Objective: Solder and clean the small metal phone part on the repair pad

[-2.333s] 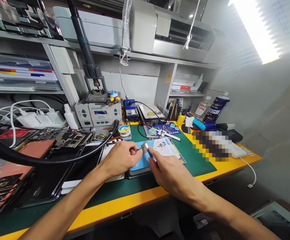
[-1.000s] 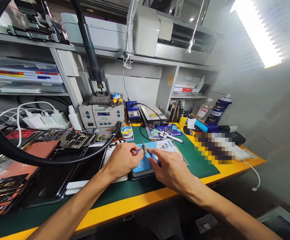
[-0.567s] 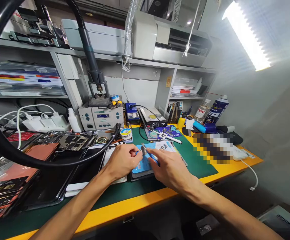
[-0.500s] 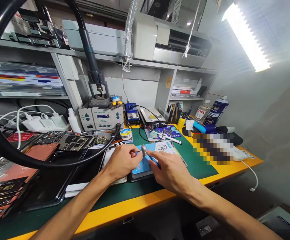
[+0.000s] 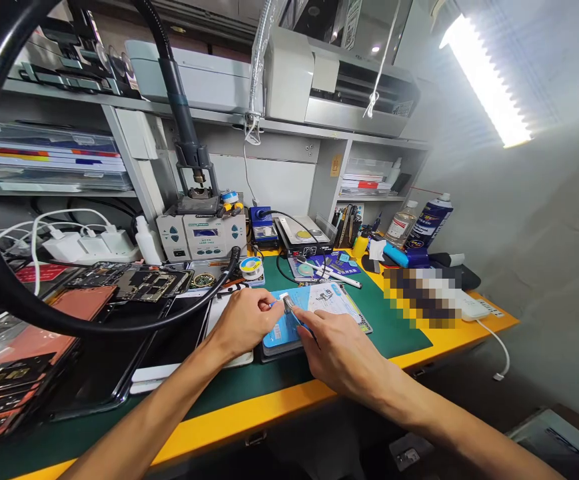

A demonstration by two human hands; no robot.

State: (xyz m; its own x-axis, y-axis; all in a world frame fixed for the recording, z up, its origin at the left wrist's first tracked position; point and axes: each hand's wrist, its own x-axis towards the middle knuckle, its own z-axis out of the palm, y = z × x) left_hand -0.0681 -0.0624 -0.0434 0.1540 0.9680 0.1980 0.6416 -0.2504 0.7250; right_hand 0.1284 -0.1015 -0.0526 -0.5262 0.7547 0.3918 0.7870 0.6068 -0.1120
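Between both hands [image 5: 249, 317] [image 5: 336, 343], small metallic piece [image 5: 288, 304]

At the desk [image 5: 249, 408] are one left hand [image 5: 243, 321], one right hand [image 5: 340, 343], one blue tool [image 5: 298, 322] in the right hand, one metallic piece [image 5: 288, 302] and one blue-and-white card [image 5: 340, 305], then, toward the back edge, one yellow-labelled spool [image 5: 252, 268], one blue station [image 5: 263, 221], one grey station [image 5: 200, 235], one clear bottle [image 5: 400, 225] and one dark-blue spray can [image 5: 430, 220].

a small silvery piece [image 5: 288, 303] sits tilted between the left hand [image 5: 244, 319], pinching a thin blue bit [image 5: 272, 304], and the right hand [image 5: 342, 343], whose grip holds a slim slanting blue tool [image 5: 298, 321]; a blue-and-white pad [image 5: 314, 298] lies flat beneath.
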